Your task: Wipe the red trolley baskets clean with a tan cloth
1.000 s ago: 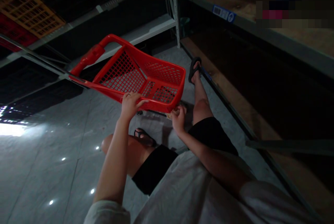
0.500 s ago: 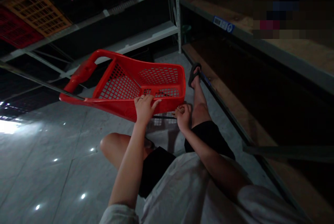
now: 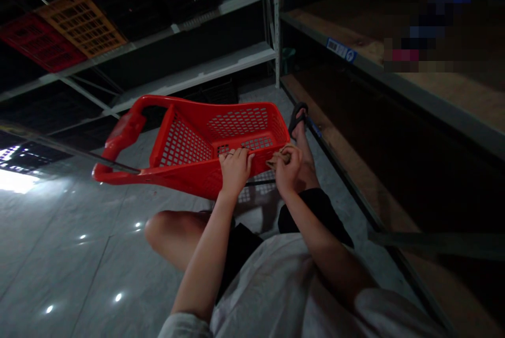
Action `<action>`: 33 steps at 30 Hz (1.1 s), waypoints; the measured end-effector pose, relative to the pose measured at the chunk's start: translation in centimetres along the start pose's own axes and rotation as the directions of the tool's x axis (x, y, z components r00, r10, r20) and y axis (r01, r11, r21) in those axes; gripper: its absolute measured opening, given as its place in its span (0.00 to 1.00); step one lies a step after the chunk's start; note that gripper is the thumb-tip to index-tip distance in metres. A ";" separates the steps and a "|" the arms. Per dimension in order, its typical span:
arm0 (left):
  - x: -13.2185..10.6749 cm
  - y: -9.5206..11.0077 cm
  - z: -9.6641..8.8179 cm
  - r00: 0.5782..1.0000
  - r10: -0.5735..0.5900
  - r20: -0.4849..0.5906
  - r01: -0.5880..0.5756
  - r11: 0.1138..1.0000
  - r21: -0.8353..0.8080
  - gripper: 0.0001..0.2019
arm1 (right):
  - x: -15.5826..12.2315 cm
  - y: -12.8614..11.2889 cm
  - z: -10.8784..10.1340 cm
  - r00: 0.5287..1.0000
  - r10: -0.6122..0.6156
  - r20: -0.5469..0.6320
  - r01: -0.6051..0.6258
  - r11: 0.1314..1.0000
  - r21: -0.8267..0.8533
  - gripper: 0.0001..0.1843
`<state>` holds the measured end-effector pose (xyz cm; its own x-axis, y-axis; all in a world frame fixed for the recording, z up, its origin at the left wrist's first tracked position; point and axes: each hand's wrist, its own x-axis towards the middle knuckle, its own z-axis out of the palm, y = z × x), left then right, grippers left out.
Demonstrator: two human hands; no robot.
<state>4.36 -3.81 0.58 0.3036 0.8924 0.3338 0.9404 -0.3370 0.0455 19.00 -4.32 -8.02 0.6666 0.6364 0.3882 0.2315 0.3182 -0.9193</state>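
A red plastic shopping basket with slotted walls and a loop handle stands on the floor in front of my legs. My left hand grips its near rim, fingers hooked over the edge and thumb to the right. At the basket's right near corner, my right hand is closed around a crumpled tan cloth, held against or very close to the outer wall. Part of the cloth is hidden by my fingers. A thin metal rod meets the basket's left end.
White metal shelving runs behind the basket, with a red crate and a yellow crate. A wooden-decked rack stands close along my right side. My sandalled foot lies between basket and rack. Tiled floor stretches left.
My right hand with the cloth has moved up to the basket's rim corner. My left hand keeps its hold on the rim. The view has shifted, and the basket appears slightly turned.
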 end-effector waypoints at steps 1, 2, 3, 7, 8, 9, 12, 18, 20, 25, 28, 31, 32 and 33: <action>0.0 0.0 0.0 1.000 0.007 0.011 -0.007 1.000 -0.004 0.15 | 0.4 -1.0 0.2 0.999 -0.045 -0.016 0.045 0.999 0.018 0.11; 0.1 0.0 -0.1 1.000 0.017 0.021 -0.017 1.000 -0.012 0.15 | 0.6 -1.6 0.4 0.997 -0.070 -0.018 0.071 0.997 0.028 0.10; 0.2 0.0 -0.2 0.999 0.032 0.031 -0.031 0.999 -0.025 0.15 | 0.6 -1.9 0.5 0.997 -0.077 -0.009 0.077 0.997 0.030 0.10; 0.3 -1.9 -2.1 0.977 0.192 0.090 -0.182 0.977 -0.108 0.20 | 0.8 0.3 -0.1 0.999 0.038 0.009 -0.038 0.999 -0.015 0.08; 0.2 -3.0 -3.0 0.972 0.216 0.095 -0.206 0.973 -0.106 0.21 | 1.2 1.2 -0.6 0.996 0.081 -0.031 -0.081 0.997 -0.017 0.09; 0.0 -4.3 -4.0 0.973 0.214 0.086 -0.208 0.975 -0.079 0.21 | 1.9 2.1 -1.1 0.991 0.112 -0.077 -0.113 0.994 -0.008 0.11; -0.7 -8.6 -7.0 0.997 0.076 0.003 -0.076 0.991 0.113 0.20 | 3.8 3.2 -1.8 0.980 0.146 -0.139 -0.138 0.988 0.063 0.14; -1.8 -11.1 -8.7 0.992 -0.003 0.124 -0.047 0.917 0.396 0.27 | -1.9 -1.7 3.5 0.983 0.165 0.084 -0.175 0.975 0.137 0.12; -1.8 -10.2 -8.2 0.993 0.002 0.117 -0.051 0.910 0.412 0.28 | -5.5 -4.3 6.0 0.945 0.068 0.321 -0.141 0.968 0.209 0.12; -2.2 -8.6 -7.3 0.997 0.024 0.077 -0.052 0.925 0.376 0.26 | -7.1 -6.0 7.1 0.931 0.009 0.365 -0.111 0.959 0.259 0.15; -2.5 -8.1 -7.0 0.998 0.028 0.053 -0.044 0.938 0.343 0.26 | -1.8 -2.6 4.2 0.997 0.068 0.044 -0.074 0.983 0.168 0.14; -2.7 -7.6 -6.7 0.999 0.027 0.026 -0.033 0.953 0.302 0.26 | 4.7 0.9 1.2 0.968 0.076 -0.239 -0.056 0.994 0.091 0.13; -2.7 -7.4 -6.7 1.000 0.026 0.011 -0.028 0.957 0.287 0.26 | 6.2 1.7 0.7 0.959 0.078 -0.273 -0.059 0.995 0.076 0.12; -2.7 -7.2 -6.6 1.000 0.025 -0.006 -0.022 0.961 0.276 0.26 | 7.1 2.2 0.5 0.957 0.091 -0.275 -0.075 0.995 0.067 0.12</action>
<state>-4.25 -5.81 5.55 0.3262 0.8818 0.3405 0.9390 -0.2609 -0.2239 23.93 1.23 -7.20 0.8541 0.4443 0.2704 0.1328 0.3164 -0.9393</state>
